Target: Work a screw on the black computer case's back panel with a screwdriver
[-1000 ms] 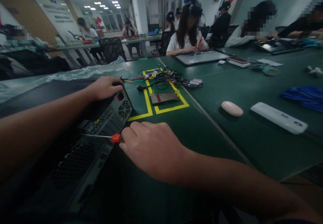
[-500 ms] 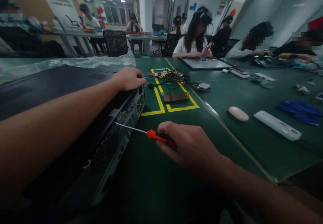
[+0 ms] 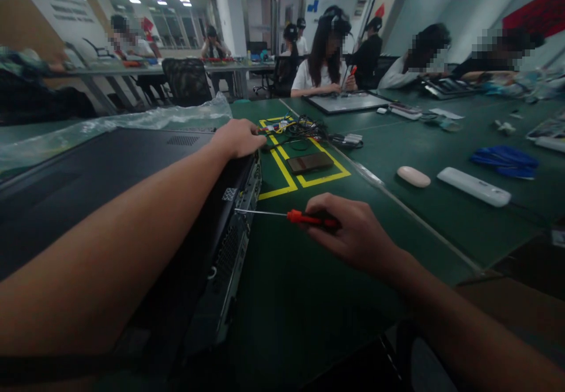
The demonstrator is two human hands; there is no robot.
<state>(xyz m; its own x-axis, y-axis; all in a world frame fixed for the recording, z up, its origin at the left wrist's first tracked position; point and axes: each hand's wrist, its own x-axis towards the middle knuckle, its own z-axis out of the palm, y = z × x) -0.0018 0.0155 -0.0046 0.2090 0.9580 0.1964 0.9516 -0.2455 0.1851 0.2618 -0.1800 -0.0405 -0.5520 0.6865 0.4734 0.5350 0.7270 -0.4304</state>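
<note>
A black desktop computer case [image 3: 110, 168] lies on its side at the left, its rear panel [image 3: 236, 245] with metal grilles facing right. My left hand [image 3: 241, 138] is closed over the case's far rear corner, its fingertips partly hidden past the edge. My right hand [image 3: 353, 227] grips a screwdriver [image 3: 302, 216] by its red and black handle. The thin shaft points left, and its tip meets the rear edge of the case near a small patterned label [image 3: 229, 194]. Whether the tip sits in a screw is too small to tell.
Beyond the case lie bundled cables [image 3: 309, 127] and a dark flat phone-like object [image 3: 310, 162] inside yellow tape lines. To the right are a pinkish oval object [image 3: 414, 176], a white bar-shaped device [image 3: 474, 186] and blue straps [image 3: 503, 161]. A co-worker [image 3: 329, 56] works across the table.
The view has turned, so the background sits further left. Case, screwdriver and both hands appear further right, and the rear panel looks narrower. Both grips stay the same.
</note>
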